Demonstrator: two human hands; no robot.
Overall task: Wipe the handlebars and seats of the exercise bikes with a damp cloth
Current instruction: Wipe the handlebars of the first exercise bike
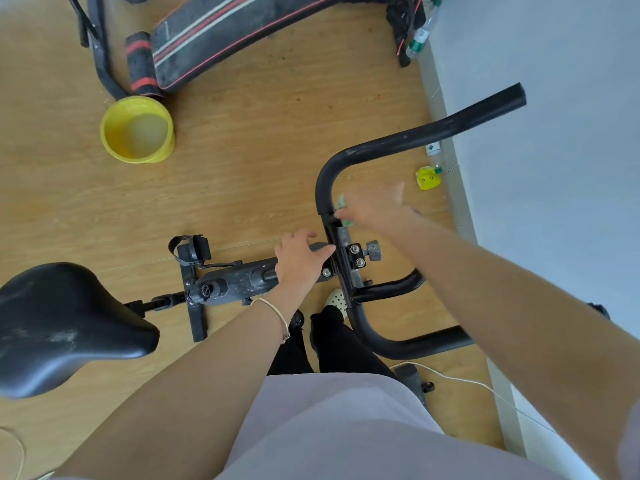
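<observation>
Wiping a matte black tubular handlebar (415,135).
My blurred right hand (375,209) seems to pinch a pale green cloth (342,202) against its curve; my left hand (300,259) curls over the grey frame (242,278).

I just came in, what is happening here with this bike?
A person stands over an exercise bike, cleaning it. The right hand holds a small greenish cloth against the black handlebar near its middle clamp. The left hand holds the grey frame just behind it. The dusty seat looks not yet wiped. A yellow basin of water stands on the floor.
</observation>
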